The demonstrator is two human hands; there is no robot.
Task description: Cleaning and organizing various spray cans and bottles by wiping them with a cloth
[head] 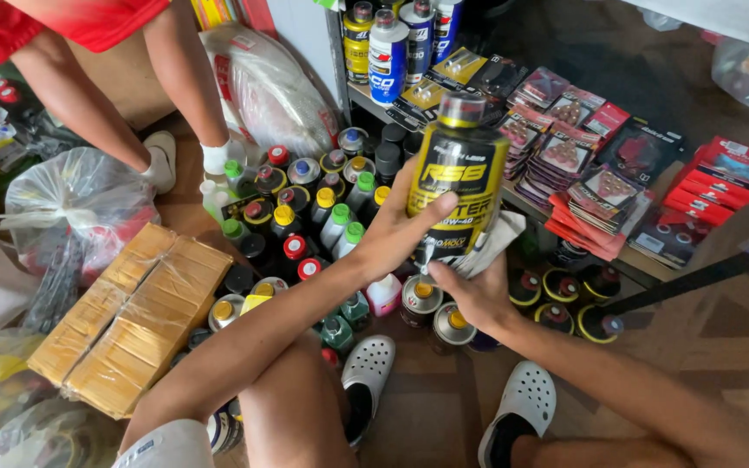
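Two hands on one yellow bottle (459, 169), mid-frame.
My left hand (396, 230) clamped its side; my right hand (477, 290) gripped a grey cloth (489, 247) below; a firm, upright hold seemed best.

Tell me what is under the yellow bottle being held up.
Under the yellow bottle, the right hand presses a grey cloth against its base. Below stand capped bottles on the floor; the base itself is covered.

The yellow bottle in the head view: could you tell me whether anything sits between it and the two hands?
Only a cloth on one side. The left hand grips the yellow bottle directly, thumb across its front. The right hand presses a pale cloth against the bottle's lower part, so the cloth lies between them.
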